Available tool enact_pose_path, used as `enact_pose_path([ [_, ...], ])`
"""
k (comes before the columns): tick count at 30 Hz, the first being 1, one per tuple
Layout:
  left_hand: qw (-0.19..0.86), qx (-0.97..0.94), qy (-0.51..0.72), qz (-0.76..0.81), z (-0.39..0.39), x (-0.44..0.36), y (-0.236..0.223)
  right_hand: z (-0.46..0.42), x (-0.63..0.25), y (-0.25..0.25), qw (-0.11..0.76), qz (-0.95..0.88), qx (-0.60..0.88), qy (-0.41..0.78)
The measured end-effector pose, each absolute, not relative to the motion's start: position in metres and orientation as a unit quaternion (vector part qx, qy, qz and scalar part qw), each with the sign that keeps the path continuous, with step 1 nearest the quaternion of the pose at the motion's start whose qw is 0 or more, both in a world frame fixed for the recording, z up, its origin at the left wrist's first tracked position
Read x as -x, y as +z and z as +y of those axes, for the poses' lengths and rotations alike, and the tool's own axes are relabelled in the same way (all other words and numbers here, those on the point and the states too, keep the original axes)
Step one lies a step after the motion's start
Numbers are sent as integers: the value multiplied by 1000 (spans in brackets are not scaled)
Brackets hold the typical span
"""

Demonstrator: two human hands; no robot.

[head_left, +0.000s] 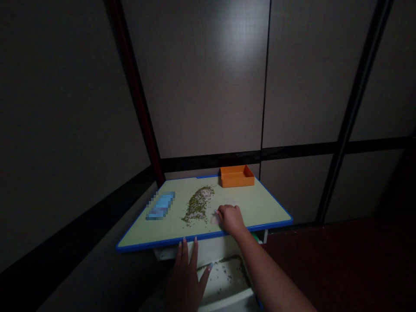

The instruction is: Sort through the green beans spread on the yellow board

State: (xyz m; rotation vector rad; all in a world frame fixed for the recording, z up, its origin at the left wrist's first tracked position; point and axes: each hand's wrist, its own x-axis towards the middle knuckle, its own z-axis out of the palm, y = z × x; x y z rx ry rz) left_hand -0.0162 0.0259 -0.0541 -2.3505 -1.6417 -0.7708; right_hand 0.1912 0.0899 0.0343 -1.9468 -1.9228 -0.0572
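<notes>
My right hand (230,218) rests on the pale tabletop (260,208), near its front edge, with the fingers curled together. What they hold, if anything, is hidden. Just left of it lies a loose spread of small green grains that look like mung beans (196,203). Below the blue front edge of the table, my left hand (188,277) has its fingers stretched out, the tips close to that edge and the thumb apart. Under it is an open white drawer (224,286) with more of the grains scattered inside, mostly along its far and right sides.
An orange open box (238,177) stands at the back right of the tabletop. A flat blue item (161,205), blurred out, lies at the left. Panelled walls (208,86) rise behind and to the left. Dark red floor (357,260) shows at right.
</notes>
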Motion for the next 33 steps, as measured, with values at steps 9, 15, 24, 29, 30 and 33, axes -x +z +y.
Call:
enact_pose_path([
  [9,73,800,-247,-542,18,13,-41,85,-192,42,171,-692,701,-8],
  [15,69,803,-214,-552,14,11,-34,88,-194,39,180,-682,709,-3],
  [24,72,796,-236,-552,13,9,-34,91,-190,42,168,-696,698,-14],
  [29,62,794,-237,-557,13,8,-33,91,-189,42,171,-714,679,-17],
  [30,61,792,-238,-558,13,8,-33,91,-189,42,171,-716,677,-17],
  [33,60,791,-236,-562,13,8,-33,93,-188,41,169,-709,684,-22],
])
